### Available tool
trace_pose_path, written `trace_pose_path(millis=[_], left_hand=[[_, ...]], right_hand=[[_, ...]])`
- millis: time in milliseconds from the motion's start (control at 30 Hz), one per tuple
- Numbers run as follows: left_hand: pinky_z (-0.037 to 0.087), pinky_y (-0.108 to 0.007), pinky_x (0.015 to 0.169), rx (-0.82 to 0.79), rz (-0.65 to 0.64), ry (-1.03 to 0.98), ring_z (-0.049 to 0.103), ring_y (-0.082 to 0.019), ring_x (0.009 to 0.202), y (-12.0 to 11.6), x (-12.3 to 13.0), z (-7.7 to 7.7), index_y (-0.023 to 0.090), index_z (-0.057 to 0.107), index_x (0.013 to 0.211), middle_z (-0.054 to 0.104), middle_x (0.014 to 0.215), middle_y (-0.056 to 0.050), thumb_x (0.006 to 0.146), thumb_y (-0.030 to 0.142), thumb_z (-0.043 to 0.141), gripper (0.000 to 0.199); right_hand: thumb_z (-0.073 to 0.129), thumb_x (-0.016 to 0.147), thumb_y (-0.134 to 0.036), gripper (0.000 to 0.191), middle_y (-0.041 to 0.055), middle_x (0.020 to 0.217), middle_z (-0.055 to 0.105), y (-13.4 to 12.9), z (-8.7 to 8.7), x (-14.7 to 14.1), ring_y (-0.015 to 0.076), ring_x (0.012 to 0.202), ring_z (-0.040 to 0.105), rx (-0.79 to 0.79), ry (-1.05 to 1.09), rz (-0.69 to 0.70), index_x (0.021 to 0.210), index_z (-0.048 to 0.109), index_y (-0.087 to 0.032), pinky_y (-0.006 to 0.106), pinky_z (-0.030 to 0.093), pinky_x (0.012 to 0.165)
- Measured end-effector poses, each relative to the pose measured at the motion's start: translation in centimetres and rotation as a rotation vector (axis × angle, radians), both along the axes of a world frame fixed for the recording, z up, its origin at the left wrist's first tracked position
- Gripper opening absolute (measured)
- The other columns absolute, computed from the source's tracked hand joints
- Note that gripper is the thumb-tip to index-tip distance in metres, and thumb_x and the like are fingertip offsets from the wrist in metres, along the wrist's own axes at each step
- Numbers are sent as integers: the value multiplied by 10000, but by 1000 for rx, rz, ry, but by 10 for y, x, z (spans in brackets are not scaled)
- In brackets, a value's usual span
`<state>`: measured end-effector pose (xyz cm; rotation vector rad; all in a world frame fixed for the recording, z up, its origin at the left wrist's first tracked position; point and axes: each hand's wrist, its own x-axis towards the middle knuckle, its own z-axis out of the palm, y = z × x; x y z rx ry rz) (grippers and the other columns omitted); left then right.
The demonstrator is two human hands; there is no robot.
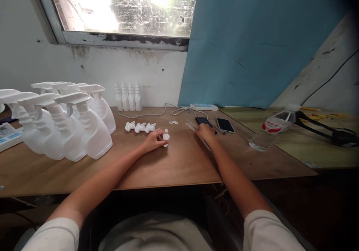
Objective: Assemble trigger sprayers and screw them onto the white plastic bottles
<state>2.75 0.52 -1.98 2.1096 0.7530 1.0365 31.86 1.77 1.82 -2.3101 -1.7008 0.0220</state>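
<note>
My left hand (153, 140) is closed on a white spray trigger head (166, 136), its round collar opening turned towards me. To the left of that hand, several more white trigger heads (140, 127) lie in a row on the brown table. A few small white ring washers (173, 122) lie just beyond it. Further right, my right hand (205, 133) reaches down over thin clear plastic tubes (191, 125), its fingers curled and pressed together on them. The fingertips are partly hidden by the hand itself.
Several white spray bottles (97, 140) with heads fitted stand at the left. Headless white bottles (131, 97) line the wall. Two phones (225, 125) (203, 121), a power strip (203, 107) and a white cable (146, 115) lie beyond. A water bottle (273, 127) stands right.
</note>
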Motion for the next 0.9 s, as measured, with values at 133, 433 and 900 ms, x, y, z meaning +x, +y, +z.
trace_pose_path(millis=[133, 433, 900], left_hand=[[472, -236, 684, -7, -3, 3, 572, -111, 742, -2, 0, 1, 137, 666, 943, 588, 967, -45, 751, 375, 724, 312], [452, -232, 659, -24, 25, 10, 525, -96, 694, -2, 1, 2, 145, 670, 957, 593, 935, -34, 748, 395, 726, 331], [425, -224, 605, -23, 0, 30, 480, -86, 629, -1, 0, 4, 151, 632, 945, 520, 821, 7, 753, 425, 717, 345]], right_hand=[[522, 891, -294, 232, 171, 889, 702, -3, 11, -7, 299, 905, 676, 177, 70, 13, 983, 671, -143, 385, 457, 793], [688, 741, -558, 374, -51, 642, 456, -18, 42, -107, 75, 449, 385, 481, 1463, 628, 870, 531, -243, 200, 246, 387], [640, 749, -574, 606, -104, 466, 108, -16, 23, -156, 62, 410, 33, 185, 1829, 616, 615, 163, -225, 232, 34, 378]])
